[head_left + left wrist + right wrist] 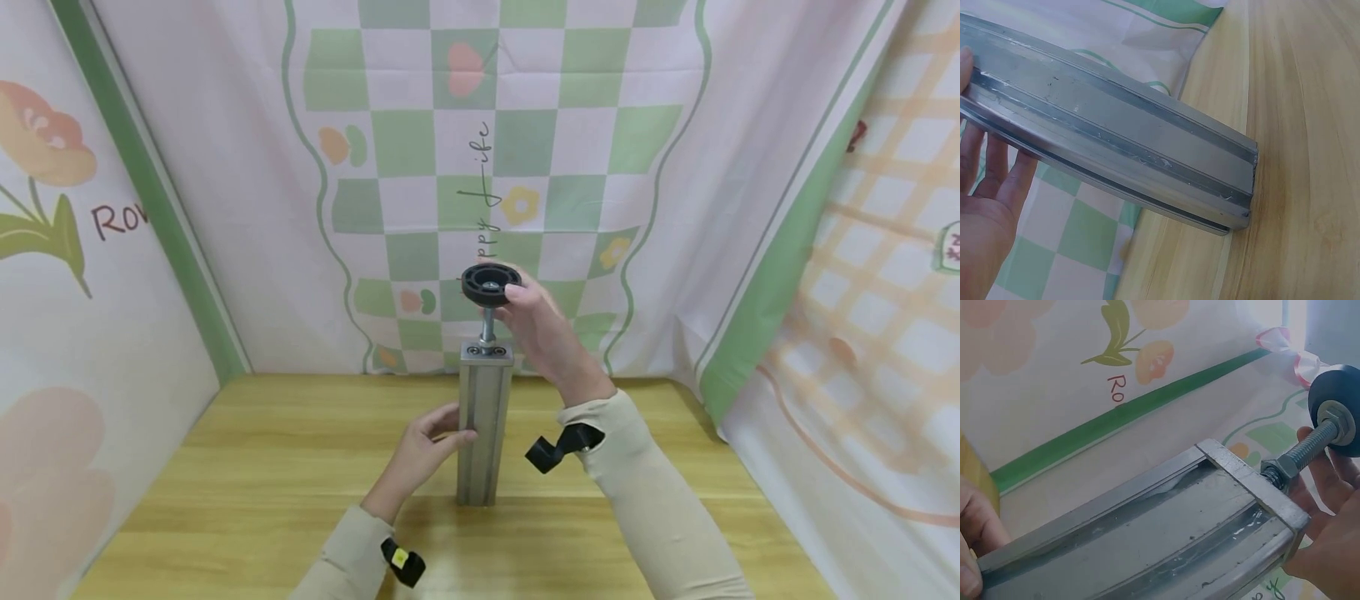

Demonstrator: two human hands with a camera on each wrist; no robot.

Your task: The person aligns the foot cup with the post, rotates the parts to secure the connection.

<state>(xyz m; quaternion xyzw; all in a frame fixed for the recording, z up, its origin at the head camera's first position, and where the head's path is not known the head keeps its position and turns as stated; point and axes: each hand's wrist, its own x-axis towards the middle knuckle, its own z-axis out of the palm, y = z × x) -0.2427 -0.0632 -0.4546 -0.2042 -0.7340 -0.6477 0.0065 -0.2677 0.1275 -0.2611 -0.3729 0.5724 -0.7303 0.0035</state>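
An aluminium profile (482,442) stands upright on the wooden table, its lower end on the boards. My left hand (420,458) grips it around the middle, thumb on the near side and fingers behind. A levelling foot (471,292) with a round black base points up from the profile's top end. My right hand (551,346) holds that black base by its rim, thumb on top. In the right wrist view, the foot's threaded rod (1313,447) passes through a hex nut (1280,467) close to the metal end plate (1254,487).
The wooden table (285,467) reaches back to a checkered fabric backdrop (465,142). Printed cloth walls stand on the left (67,333) and right (862,333). A dark strap (566,446) hangs from the right sleeve, and another strap (405,562) sits at the left cuff.
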